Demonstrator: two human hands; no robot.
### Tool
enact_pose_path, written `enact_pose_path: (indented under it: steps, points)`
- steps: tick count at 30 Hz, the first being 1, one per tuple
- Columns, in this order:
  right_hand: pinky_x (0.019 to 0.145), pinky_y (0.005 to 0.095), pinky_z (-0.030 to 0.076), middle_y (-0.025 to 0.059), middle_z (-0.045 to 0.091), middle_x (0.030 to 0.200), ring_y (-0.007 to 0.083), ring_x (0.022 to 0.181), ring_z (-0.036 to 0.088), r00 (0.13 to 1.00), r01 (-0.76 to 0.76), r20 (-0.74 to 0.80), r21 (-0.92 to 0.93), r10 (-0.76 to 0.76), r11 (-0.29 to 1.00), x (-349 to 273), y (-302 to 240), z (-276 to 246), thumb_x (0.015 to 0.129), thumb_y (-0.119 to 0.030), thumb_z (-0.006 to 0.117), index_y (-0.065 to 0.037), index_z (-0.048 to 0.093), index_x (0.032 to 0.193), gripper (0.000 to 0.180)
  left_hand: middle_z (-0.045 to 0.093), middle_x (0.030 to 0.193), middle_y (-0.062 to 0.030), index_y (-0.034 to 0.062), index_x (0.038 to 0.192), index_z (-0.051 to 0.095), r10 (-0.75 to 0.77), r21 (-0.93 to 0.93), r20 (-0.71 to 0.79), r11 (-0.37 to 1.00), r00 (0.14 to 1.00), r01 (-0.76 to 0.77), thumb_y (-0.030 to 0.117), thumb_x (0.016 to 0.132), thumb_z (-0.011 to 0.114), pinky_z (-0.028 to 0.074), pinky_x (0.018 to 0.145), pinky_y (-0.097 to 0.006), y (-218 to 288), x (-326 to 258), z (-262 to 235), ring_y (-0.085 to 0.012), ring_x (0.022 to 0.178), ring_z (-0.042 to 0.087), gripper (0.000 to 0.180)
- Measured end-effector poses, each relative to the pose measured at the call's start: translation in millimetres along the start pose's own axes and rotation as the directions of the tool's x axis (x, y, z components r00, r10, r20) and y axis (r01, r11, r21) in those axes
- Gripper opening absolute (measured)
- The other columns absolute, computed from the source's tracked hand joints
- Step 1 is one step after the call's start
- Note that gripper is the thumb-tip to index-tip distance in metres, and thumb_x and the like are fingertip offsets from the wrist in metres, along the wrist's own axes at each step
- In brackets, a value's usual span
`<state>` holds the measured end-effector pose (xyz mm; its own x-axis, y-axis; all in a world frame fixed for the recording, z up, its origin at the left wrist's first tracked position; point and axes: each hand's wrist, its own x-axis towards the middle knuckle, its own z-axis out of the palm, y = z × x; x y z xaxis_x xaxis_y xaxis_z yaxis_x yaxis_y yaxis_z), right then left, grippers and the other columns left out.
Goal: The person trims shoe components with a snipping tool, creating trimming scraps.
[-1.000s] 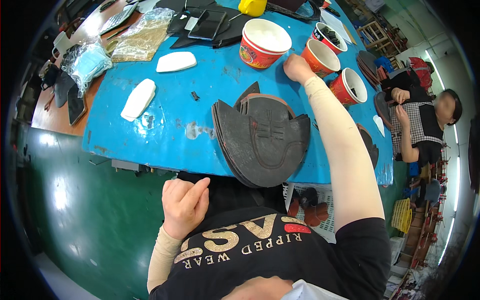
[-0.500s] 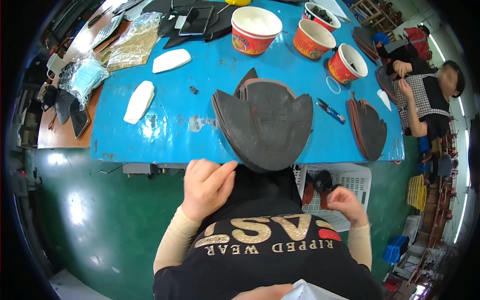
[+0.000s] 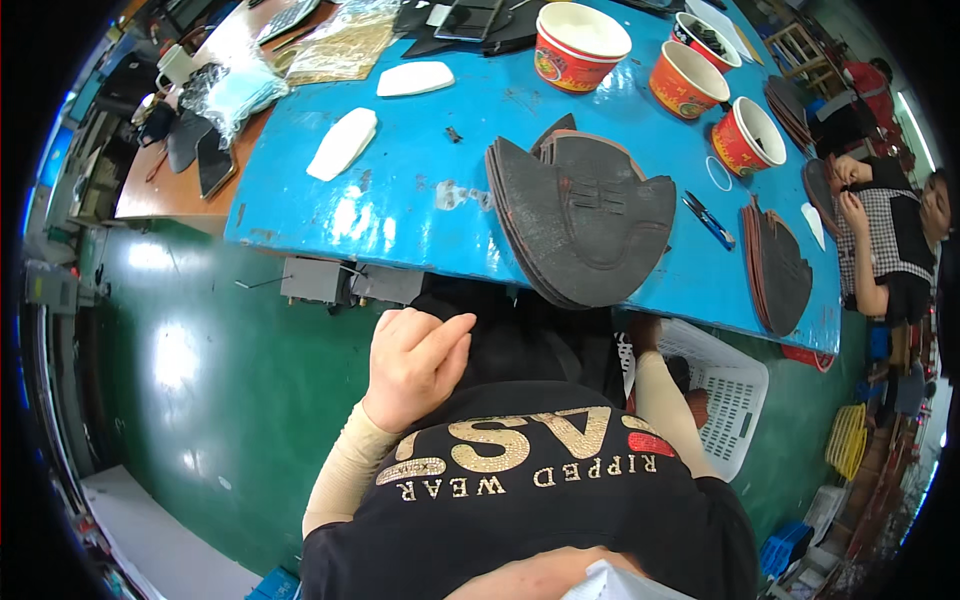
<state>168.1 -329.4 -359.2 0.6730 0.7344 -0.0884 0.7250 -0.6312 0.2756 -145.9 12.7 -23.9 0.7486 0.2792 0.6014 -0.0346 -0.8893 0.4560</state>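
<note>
My left hand (image 3: 415, 362) hovers in front of the table's near edge, its fingers curled and thumb drawn in. What it may hold does not show. My right forearm (image 3: 668, 400), in a cream sleeve, reaches toward the table's underside. The right hand sits in shadow by the table edge and its fingers are hidden. On the near edge of the blue table (image 3: 290, 215) lies a stack of dark grey, leather-like cut pieces (image 3: 590, 220), shaped like shoe uppers. A second stack of such pieces (image 3: 780, 270) lies to its right, with blue-handled thread snips (image 3: 710, 222) between the two.
Paper tubs, among them a large white-filled one (image 3: 582, 50), stand at the back. Two white shaped pieces (image 3: 343, 143) lie at left. A white crate (image 3: 735, 400) with dark and reddish pieces stands below the table at right. A co-worker (image 3: 885, 225) works at the right side.
My right hand has moved from over the crate inward and forward to the table edge. My left hand stays curled in nearly the same place. The whole view has turned and shifted.
</note>
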Motion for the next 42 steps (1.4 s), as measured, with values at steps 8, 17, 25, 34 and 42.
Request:
enact_pose_path:
  steps: [8, 17, 25, 34, 42]
  points:
    - [0.092, 0.0448, 0.047, 0.0184, 0.056, 0.124, 0.0365, 0.114, 0.053, 0.887, -0.051, 0.459, 0.201, -0.049, 0.978, 13.0, -26.2, -78.1, 0.082, -0.013, 0.060, -0.005, 0.052, 0.115, 0.035, 0.051, 0.068, -0.0031, 0.0056, 0.097, 0.068, -0.141, 0.059, -0.076, 0.988, 0.987, 0.145, -0.004, 0.070, 0.070, 0.037, 0.059, -0.034, 2.8, -11.3, -3.7, -0.0208, 0.061, 0.049, 0.029]
    - [0.062, 0.0404, 0.051, 0.0170, 0.065, 0.073, 0.0305, 0.069, 0.066, 0.991, -0.059, -0.042, 0.727, 0.130, 0.684, -55.7, -7.7, -121.4, 0.087, -0.012, 0.056, -0.005, 0.063, 0.099, 0.015, 0.055, 0.075, -0.0051, 0.0138, 0.094, 0.067, 0.021, 0.347, 0.044, 0.937, 0.999, -0.035, 0.013, 0.080, 0.066, 0.043, 0.067, -0.040, -74.5, 111.8, 6.3, -0.0249, 0.075, 0.059, 0.014]
    - [0.059, 0.0271, 0.049, 0.0073, 0.064, 0.071, 0.0173, 0.061, 0.062, 0.962, -0.266, 0.263, 0.963, 0.067, 0.040, -69.3, -1.9, -340.0, 0.084, -0.005, 0.063, 0.002, 0.063, 0.087, 0.007, 0.059, 0.083, -0.0078, 0.0135, 0.097, 0.069, -0.026, 0.429, 0.400, 0.888, 0.916, -0.162, 0.014, 0.080, 0.067, 0.046, 0.075, -0.038, -129.9, 160.8, 13.5, -0.0280, 0.084, 0.060, 0.017]
    - [0.071, 0.0324, 0.050, 0.0079, 0.065, 0.088, 0.0249, 0.079, 0.063, 0.660, 0.740, -0.716, 0.566, -0.230, 0.363, 82.5, -113.1, -490.1, 0.079, -0.005, 0.069, -0.008, 0.069, 0.097, 0.018, 0.066, 0.099, -0.0001, 0.0003, 0.104, 0.067, -0.354, -0.756, 0.441, 0.350, 0.825, 0.554, 0.011, 0.090, 0.065, 0.045, 0.084, -0.023, -67.7, 79.6, -11.0, -0.0061, 0.096, 0.055, 0.017]
    - [0.069, 0.0298, 0.051, 0.0090, 0.067, 0.090, 0.0205, 0.081, 0.065, 0.675, 0.732, -0.669, 0.658, -0.311, 0.176, 87.9, -150.0, -479.8, 0.078, -0.004, 0.072, -0.005, 0.070, 0.091, 0.013, 0.063, 0.090, 0.0007, 0.0015, 0.106, 0.066, -0.303, -0.850, 0.518, -0.075, 0.800, 0.522, 0.014, 0.092, 0.064, 0.043, 0.077, -0.022, -44.7, 54.0, -10.4, -0.0064, 0.083, 0.053, 0.019]
